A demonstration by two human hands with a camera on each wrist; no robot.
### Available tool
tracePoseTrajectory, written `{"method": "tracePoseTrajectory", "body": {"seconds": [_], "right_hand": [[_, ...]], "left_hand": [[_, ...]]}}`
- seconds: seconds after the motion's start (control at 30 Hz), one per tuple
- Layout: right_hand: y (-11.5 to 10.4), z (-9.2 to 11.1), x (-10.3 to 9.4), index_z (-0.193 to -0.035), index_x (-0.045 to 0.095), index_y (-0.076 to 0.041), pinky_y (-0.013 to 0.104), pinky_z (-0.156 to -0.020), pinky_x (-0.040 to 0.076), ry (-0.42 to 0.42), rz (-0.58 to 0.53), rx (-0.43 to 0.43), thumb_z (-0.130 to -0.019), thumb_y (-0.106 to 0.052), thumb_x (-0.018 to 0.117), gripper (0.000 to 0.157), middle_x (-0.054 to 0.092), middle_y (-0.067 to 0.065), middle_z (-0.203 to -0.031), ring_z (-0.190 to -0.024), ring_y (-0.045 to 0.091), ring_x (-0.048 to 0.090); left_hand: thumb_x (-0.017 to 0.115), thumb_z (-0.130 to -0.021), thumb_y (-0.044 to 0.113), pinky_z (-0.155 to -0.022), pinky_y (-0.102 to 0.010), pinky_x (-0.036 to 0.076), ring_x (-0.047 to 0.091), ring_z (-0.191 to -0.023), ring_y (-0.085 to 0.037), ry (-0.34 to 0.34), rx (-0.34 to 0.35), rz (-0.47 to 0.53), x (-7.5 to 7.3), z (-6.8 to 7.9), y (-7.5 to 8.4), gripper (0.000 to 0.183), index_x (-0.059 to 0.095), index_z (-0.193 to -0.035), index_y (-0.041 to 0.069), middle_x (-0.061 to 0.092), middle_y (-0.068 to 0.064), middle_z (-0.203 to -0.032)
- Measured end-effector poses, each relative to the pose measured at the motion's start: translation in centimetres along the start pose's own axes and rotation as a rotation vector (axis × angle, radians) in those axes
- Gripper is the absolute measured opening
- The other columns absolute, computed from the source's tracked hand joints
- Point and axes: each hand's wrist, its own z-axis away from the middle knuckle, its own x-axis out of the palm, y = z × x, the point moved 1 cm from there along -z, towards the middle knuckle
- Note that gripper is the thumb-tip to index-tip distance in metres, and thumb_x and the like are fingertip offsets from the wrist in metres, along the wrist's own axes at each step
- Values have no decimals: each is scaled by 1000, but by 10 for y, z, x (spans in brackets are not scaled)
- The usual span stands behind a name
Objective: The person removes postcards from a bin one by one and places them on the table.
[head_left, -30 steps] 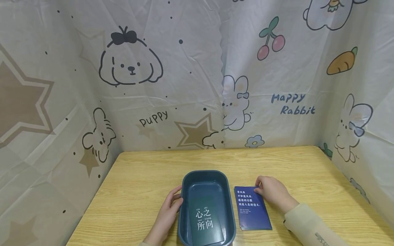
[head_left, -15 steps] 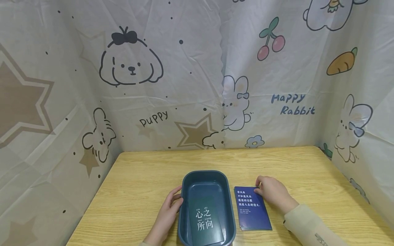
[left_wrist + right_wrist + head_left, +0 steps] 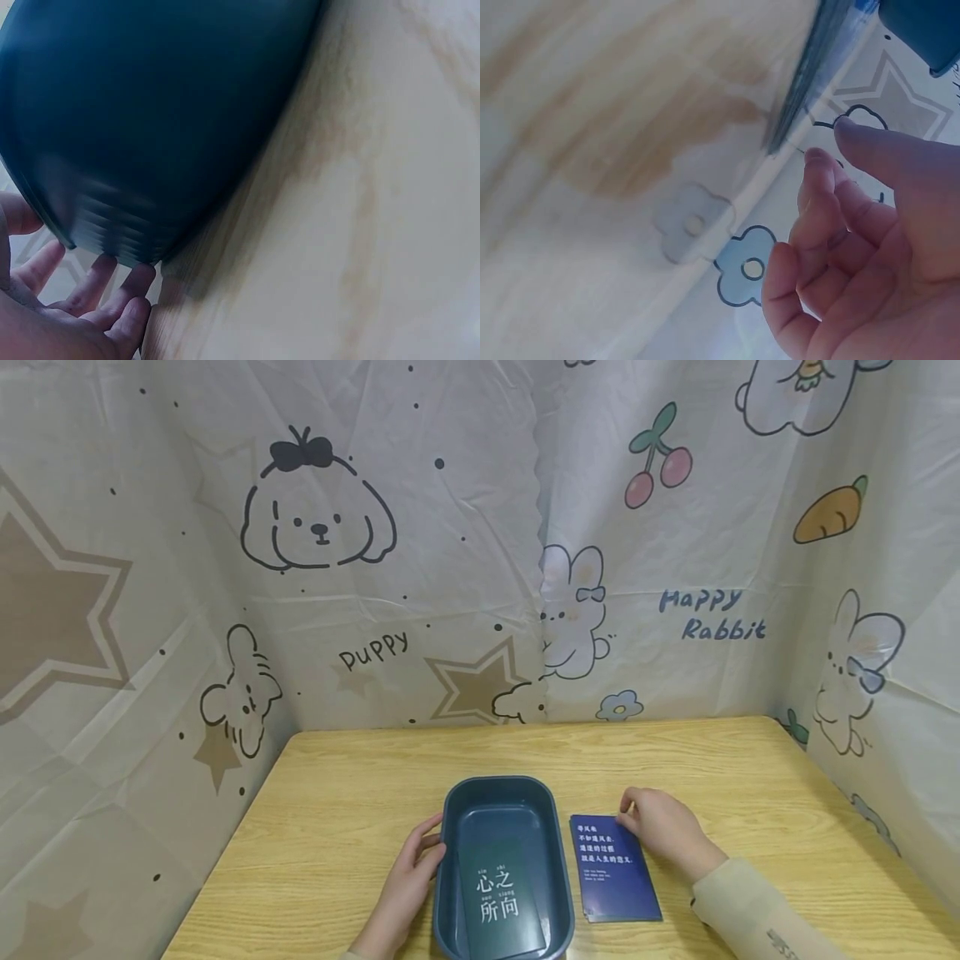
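A dark teal plastic bin (image 3: 498, 795) stands on the table at the front middle in the head view. Inside it lies a dark green card (image 3: 513, 931) with white Chinese characters. My left hand (image 3: 401, 881) rests against the bin's left side, thumb near the rim; the left wrist view shows the fingertips (image 3: 139, 277) right at its wall. To the right of the bin lies a stack of cards (image 3: 618, 889), the top one blue with white writing. At its far right corner is my right hand (image 3: 663, 827), with loosely bent fingers (image 3: 821, 180) beside the stack's edge and nothing seen between them.
The light wooden table (image 3: 337, 802) extends to a curtain (image 3: 450, 568) printed with puppies, rabbits and stars, which encloses the back and both sides. The bin and card stack lie close together, a narrow strip of wood between them.
The right thumb and fingers have shifted slightly left at the stack's corner. The bin, the cards and the left hand stay where they were.
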Motion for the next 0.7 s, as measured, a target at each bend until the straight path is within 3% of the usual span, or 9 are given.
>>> {"method": "tracePoseTrajectory", "body": {"seconds": [0.23,0.47,0.7], "right_hand": [[-18,2,-14,-99,70,-11,27,-55,38,24,-51,-17,-97,-23,72,13,52,-2,-70,-62,14,47],[-51,8,-31,-95,69,-14,27,-56,37,65,-78,-103,-97,-23,73,10,52,-4,-70,-61,12,45],[-77,8,-32,-94,69,-18,25,-56,39,86,-147,-165,-96,-26,73,10,53,-8,-72,-61,9,45]], "left_hand": [[52,-108,27,-107,-52,50,58,-130,-33,4,-1,-5,0,1,2,47,46,-154,18,57,-16,-143],[52,-108,27,-107,-53,50,58,-130,-33,5,1,-5,0,2,2,47,46,-154,19,57,-16,-144],[51,-108,26,-105,-53,51,57,-130,-33,0,-2,9,-1,0,0,48,44,-155,17,56,-17,-144]]}}
